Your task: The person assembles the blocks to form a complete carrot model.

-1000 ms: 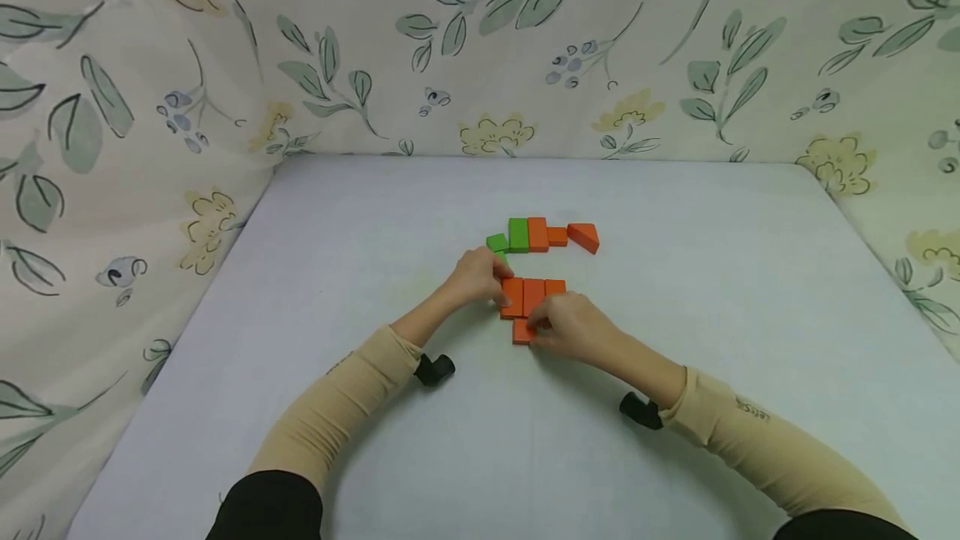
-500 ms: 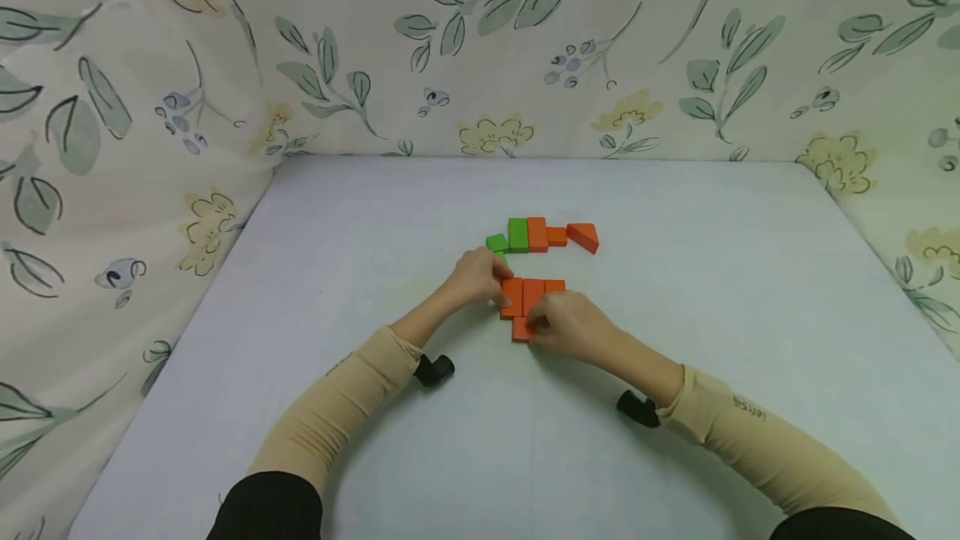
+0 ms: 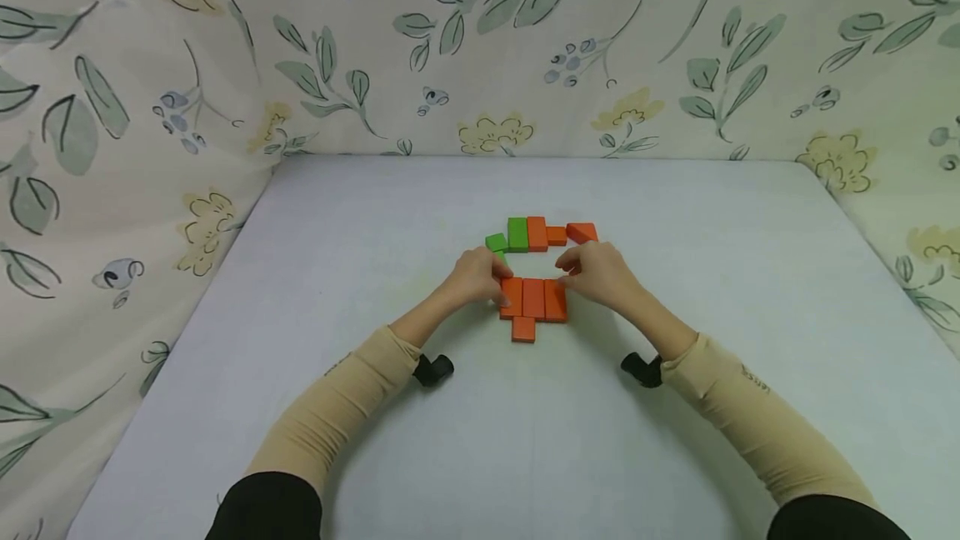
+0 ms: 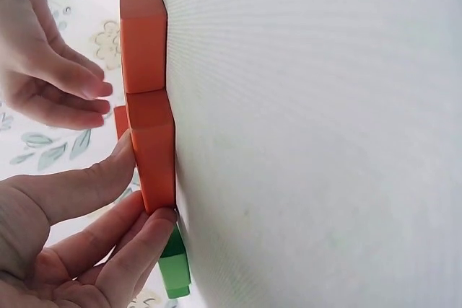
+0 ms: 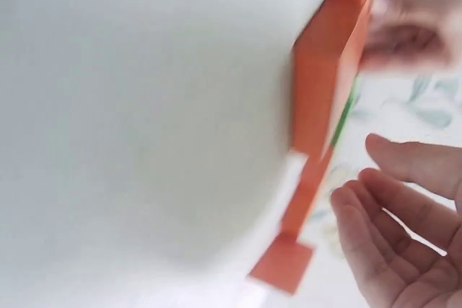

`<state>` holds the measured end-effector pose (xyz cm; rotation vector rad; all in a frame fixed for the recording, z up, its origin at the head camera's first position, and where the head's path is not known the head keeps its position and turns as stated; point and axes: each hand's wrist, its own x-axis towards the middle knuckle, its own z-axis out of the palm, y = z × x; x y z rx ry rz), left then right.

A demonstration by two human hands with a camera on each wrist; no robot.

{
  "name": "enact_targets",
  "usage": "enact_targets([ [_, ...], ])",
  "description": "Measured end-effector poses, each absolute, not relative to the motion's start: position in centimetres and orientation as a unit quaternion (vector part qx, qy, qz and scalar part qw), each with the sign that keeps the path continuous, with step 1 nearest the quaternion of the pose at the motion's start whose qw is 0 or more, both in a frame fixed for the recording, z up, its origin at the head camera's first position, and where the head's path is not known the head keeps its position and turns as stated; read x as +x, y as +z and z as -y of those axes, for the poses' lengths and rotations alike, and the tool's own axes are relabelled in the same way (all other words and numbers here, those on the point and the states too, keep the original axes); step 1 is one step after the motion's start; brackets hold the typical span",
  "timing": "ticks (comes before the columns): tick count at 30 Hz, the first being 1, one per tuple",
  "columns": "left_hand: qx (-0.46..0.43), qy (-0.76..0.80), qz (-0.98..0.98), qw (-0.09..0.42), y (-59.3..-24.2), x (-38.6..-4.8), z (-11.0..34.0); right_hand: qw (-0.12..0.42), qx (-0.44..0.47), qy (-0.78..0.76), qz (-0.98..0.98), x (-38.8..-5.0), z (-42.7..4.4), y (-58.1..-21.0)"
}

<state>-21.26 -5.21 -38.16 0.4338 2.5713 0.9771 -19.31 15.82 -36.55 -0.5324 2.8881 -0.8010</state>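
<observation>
Three orange wooden blocks stand side by side on the white table: a left one [image 3: 512, 300], a middle one [image 3: 533, 298] and a right one [image 3: 556, 304]. A small orange block [image 3: 523, 330] touches their near side. My left hand [image 3: 472, 277] grips the left block, its thumb and fingertips against it in the left wrist view. Off the table, my right hand [image 3: 600, 273] hangs beside the right block's far corner. Its fingers are loosely bent, with nothing between them in the right wrist view.
Behind the hands runs a line of blocks: a small green block [image 3: 497, 242], a tall green block [image 3: 518, 235], an orange block [image 3: 537, 234], a small orange one [image 3: 556, 236] and an orange triangular block [image 3: 582, 232]. Another green piece is partly hidden by my left hand.
My right hand has left the small near block and moved up and to the right, uncovering the right orange block. That small block slid slightly toward the row. My left hand stays put.
</observation>
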Motion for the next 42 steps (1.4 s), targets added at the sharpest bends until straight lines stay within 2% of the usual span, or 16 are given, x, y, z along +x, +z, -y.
enact_targets([
  [8, 0.153, 0.351, -0.906, 0.180, -38.1, -21.2, 5.3, 0.058, -0.084, -0.275, -0.956, -23.0, -16.9, -37.5],
  [18, 0.149, 0.356, -0.904, 0.183, -38.2, -21.3, 5.4, 0.055, -0.033, -0.264, -0.962, -25.6, -15.2, -38.0],
  [27, 0.148, 0.353, -0.905, 0.183, -38.1, -21.3, 5.2, 0.026, -0.018, -0.239, -0.970, -26.3, -14.7, -38.1],
  [38, 0.152, 0.347, -0.908, 0.178, -38.1, -21.3, 5.2, 0.069, 0.001, -0.242, -0.968, -26.3, -15.2, -37.9],
  [42, 0.153, 0.344, -0.909, 0.179, -38.1, -21.3, 5.2, 0.064, 0.011, -0.245, -0.967, -26.1, -15.2, -38.2],
])
